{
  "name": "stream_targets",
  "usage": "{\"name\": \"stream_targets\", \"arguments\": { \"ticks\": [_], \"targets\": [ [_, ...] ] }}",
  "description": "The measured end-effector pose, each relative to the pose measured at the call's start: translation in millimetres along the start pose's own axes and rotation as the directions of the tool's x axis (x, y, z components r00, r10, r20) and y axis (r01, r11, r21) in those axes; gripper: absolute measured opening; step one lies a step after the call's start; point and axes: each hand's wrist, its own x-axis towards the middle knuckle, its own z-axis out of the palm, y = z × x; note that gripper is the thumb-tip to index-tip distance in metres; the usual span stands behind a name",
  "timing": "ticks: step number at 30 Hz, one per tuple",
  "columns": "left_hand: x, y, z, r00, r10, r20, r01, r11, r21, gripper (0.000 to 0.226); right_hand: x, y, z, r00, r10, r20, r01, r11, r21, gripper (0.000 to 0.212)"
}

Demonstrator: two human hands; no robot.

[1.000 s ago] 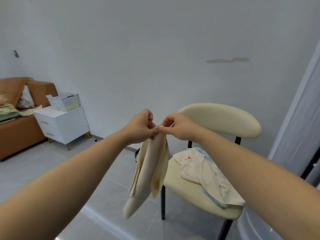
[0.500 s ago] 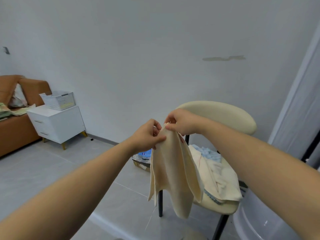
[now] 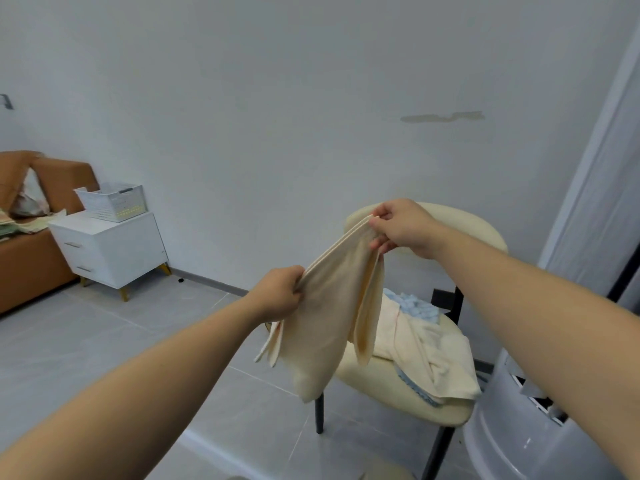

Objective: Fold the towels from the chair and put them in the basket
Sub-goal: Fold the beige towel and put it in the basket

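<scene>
A cream towel [image 3: 325, 317] hangs stretched between my hands, in front of the cream chair [image 3: 408, 393]. My left hand [image 3: 280, 292] grips its lower left edge. My right hand [image 3: 401, 225] pinches the upper right corner, higher and farther away. The rest of the towel droops in folds below. More towels lie heaped on the chair seat: cream ones [image 3: 426, 351] and a light blue one [image 3: 415, 306]. The white basket [image 3: 112, 202] stands on a white nightstand [image 3: 110, 249] at the far left.
A brown sofa [image 3: 31, 258] with a cushion and cloth is at the left edge. A round white appliance [image 3: 526, 431] stands at the lower right beside the chair. Grey tiled floor [image 3: 104, 341] stretches between the chair and the nightstand. A curtain [image 3: 609, 202] hangs at right.
My hands, which were pinching the towel close together, have moved apart: the left one down and left, the right one up and right. The towel's top edge is now pulled taut between them.
</scene>
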Motion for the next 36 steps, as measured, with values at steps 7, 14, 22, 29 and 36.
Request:
{"name": "stream_targets", "arguments": {
  "ticks": [7,14,22,29,36],
  "targets": [
    [-10,-33,-9,0.988,-0.138,0.069,0.118,0.964,0.239,0.022,6,11,-16,0.985,0.003,-0.171,0.013,0.996,0.092,0.009],
    [-1,-48,-23,0.993,-0.121,-0.003,0.12,0.978,0.171,0.02,-1,33,-43,0.985,0.054,-0.162,-0.058,0.998,-0.02,0.017],
    [13,-46,-55,0.994,-0.113,-0.012,0.113,0.988,0.109,0.007,-18,56,-71,0.996,0.015,-0.091,-0.049,0.924,-0.379,0.019],
    [17,-37,-53,0.955,-0.272,0.117,0.295,0.848,-0.439,0.008,-23,70,-84,0.992,0.097,-0.075,-0.113,0.96,-0.257,0.023],
    [26,-32,-45,0.878,-0.311,0.363,0.47,0.419,-0.777,0.022,-31,75,-93,0.932,0.33,0.151,-0.342,0.938,0.061,0.022]
  ]
}}
